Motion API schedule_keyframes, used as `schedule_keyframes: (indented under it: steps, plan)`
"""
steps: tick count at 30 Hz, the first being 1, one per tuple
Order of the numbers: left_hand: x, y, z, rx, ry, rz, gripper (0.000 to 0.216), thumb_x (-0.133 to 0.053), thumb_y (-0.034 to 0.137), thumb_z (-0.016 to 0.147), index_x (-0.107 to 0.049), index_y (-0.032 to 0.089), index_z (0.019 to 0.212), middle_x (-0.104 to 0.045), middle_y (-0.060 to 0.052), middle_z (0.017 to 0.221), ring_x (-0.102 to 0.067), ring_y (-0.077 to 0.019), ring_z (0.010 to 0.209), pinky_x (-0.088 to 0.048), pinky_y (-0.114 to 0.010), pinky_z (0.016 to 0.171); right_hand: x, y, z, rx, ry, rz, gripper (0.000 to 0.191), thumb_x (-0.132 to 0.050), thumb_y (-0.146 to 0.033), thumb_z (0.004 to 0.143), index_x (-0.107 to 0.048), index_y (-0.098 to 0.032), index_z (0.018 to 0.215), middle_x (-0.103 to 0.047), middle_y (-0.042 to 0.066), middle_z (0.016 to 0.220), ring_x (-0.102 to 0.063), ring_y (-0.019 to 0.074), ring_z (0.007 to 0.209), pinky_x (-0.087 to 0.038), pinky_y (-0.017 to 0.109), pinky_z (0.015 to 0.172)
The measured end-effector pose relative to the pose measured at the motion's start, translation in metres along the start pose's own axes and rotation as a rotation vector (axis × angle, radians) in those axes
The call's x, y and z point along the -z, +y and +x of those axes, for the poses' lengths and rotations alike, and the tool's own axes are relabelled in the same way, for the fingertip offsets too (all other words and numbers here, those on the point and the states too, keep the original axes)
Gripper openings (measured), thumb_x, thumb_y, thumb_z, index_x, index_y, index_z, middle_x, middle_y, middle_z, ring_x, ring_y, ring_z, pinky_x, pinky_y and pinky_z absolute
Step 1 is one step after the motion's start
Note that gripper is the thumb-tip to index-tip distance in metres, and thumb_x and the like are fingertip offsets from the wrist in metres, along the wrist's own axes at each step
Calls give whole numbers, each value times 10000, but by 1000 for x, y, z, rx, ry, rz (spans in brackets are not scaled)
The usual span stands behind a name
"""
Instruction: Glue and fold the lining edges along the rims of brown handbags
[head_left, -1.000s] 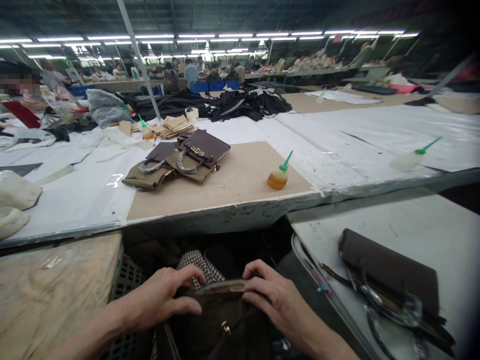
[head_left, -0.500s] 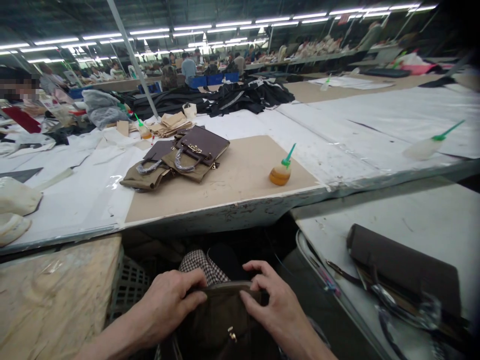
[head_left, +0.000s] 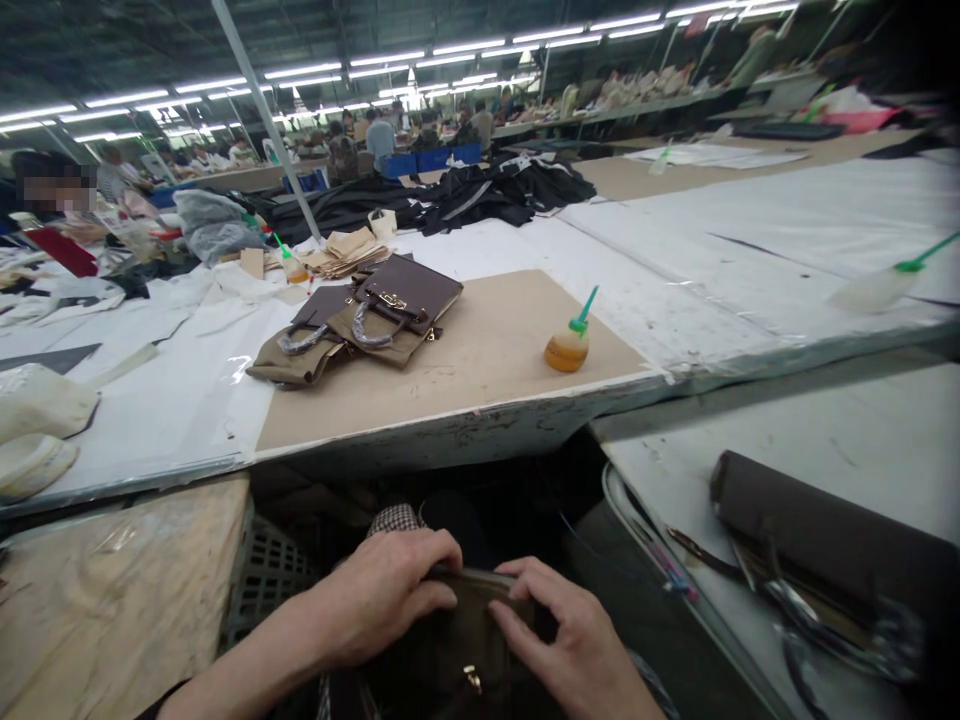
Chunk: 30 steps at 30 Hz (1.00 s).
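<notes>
The left hand (head_left: pixel 382 600) and right hand (head_left: pixel 570 650) both clench the top edge of a dark brown handbag (head_left: pixel 457 660) at six o'clock, low in the lap; the step looks like pressing its opening shut. The counter (head_left: pixel 465 435) edge runs at twelve o'clock, the glue bottle (head_left: pixel 568 345) at one, with room between.

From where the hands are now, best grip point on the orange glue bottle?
Grip the glue bottle round its squat round body, coming from the near side over the table edge. It stands upright; the thin green nozzle slants up-right and offers little to hold.
</notes>
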<state>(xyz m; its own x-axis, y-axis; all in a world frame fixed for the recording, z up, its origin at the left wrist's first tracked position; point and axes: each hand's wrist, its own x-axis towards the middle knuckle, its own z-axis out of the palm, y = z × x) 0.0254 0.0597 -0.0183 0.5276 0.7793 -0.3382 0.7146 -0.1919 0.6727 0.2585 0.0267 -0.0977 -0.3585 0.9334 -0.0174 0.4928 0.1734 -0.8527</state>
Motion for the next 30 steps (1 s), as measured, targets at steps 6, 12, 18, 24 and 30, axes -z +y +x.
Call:
schedule_keyframes:
  steps: [6,12,18,24,30]
  plan:
    - [-9,-6,8,87,21,-17,74,-679,306,858,-649,242,837,-676,60,820,-612,-144,815,-378,-213,683,10,-2,-5,-7,-75,64,155,-521,-289,960,-618,-227,857,-656,33,1120,-645,189,1003,-485,280,853]
    - [-13,-7,6,196,39,-39,126,-677,314,821,-645,211,755,-672,59,773,-596,-144,760,-352,-226,633,21,-5,-7,-133,-100,360,167,-519,-359,988,-622,-268,1082,-682,31,1184,-634,200,1111,-473,300,964]
    - [-18,-3,9,219,67,-17,104,-656,281,802,-647,202,735,-679,43,778,-594,-156,745,-348,-241,625,26,-7,-2,-368,-131,708,305,-700,-334,866,-556,-224,1111,-751,50,1057,-695,230,1011,-524,323,872]
    - [-21,-5,13,238,98,-10,99,-677,248,768,-621,190,712,-664,34,750,-585,-158,724,-348,-249,617,24,-6,0,-390,-108,687,307,-745,-342,814,-600,-190,1038,-773,45,933,-715,219,877,-530,288,754]
    - [-22,-6,9,-13,131,-85,153,-632,130,821,-531,188,723,-662,35,951,-596,-133,867,-402,-231,751,22,-8,0,-376,-44,568,324,-735,-410,798,-628,-193,1014,-758,54,925,-711,252,929,-551,320,793]
